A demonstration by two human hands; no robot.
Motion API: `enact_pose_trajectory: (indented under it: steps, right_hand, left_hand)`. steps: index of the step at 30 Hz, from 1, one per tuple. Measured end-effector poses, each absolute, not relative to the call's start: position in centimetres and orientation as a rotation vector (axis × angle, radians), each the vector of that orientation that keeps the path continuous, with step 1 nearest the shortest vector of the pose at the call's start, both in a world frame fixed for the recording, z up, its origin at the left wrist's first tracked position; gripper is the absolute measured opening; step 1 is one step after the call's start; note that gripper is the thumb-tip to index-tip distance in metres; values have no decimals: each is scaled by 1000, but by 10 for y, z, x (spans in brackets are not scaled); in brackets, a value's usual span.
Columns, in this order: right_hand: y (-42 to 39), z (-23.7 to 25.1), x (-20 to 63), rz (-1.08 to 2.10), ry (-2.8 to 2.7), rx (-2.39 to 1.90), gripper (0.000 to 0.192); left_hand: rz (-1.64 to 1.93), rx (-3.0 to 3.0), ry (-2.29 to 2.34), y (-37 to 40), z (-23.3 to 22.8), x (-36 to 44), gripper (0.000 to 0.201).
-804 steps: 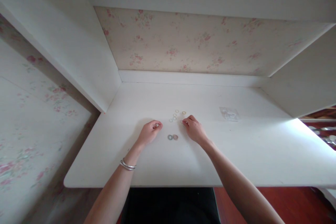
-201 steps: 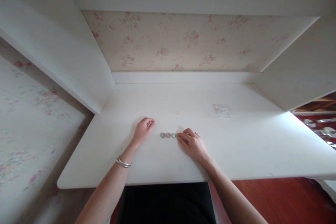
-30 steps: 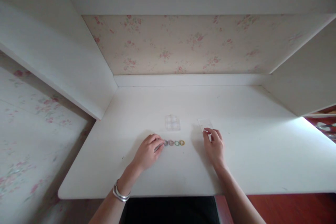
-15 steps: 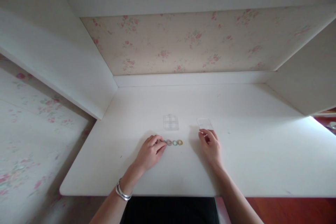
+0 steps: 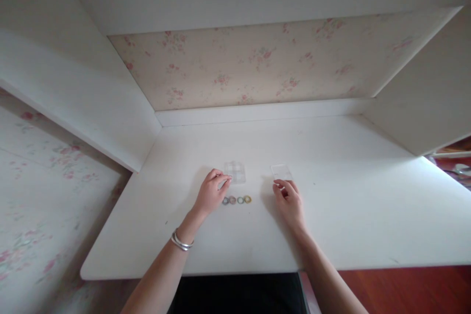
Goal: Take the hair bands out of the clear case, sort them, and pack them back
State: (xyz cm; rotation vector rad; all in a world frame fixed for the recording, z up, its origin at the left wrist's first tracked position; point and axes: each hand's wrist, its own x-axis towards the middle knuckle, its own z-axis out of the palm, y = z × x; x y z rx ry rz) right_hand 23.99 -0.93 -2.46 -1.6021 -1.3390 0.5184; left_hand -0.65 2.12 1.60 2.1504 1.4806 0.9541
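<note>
A person is sitting at a white desk (image 5: 331, 225) set in an alcove, both bare forearms reaching in from the near edge.

At the far left, a white side panel (image 5: 73, 93) is closing off the desk. The left forearm is wearing silver bangles (image 5: 181, 241) at the wrist. The left hand (image 5: 211, 194) is resting near the middle of the desk, its fingers curled narrow with thumb and forefinger pinched together; whether something tiny is sitting between them is too small to tell. Its fingertips are touching or just beside the near left corner of a small clear compartment box (image 5: 235, 171).

Just right of the left hand, closer to the near edge than the box, four small coloured rings (image 5: 236, 200) are lying in a straight row, side by side.

Further right, a clear flat lid (image 5: 281, 172) is lying on the desk, level with the box. The right hand (image 5: 289, 199) is sitting just in front of it, fingers loosely bent, fingertips meeting the lid's near edge.

Floral wallpaper (image 5: 250, 64) is covering the wall behind the desk's far edge.
</note>
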Motion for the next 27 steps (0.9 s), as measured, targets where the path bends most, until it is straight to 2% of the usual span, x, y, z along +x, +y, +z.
enact_pose_trajectory:
  steps: [10,16,21,27]
  right_hand:
    - [-13,-24,239,509,-1386,-1630,29]
    - [-36,-10,201,515,-1771,-1515,22]
    - [-45,7,153,335,-2219,-1352,19]
    - [-38,10,128,141,-2379,-1405,17]
  left_hand:
    - [898,2044,1453,36,5,-19,27]
    - [956,1823,1496,15,1,-54,28]
    - [975,1711,1501,6,-3,-67,27]
    - [959,1761,1426,5,-5,-65,24]
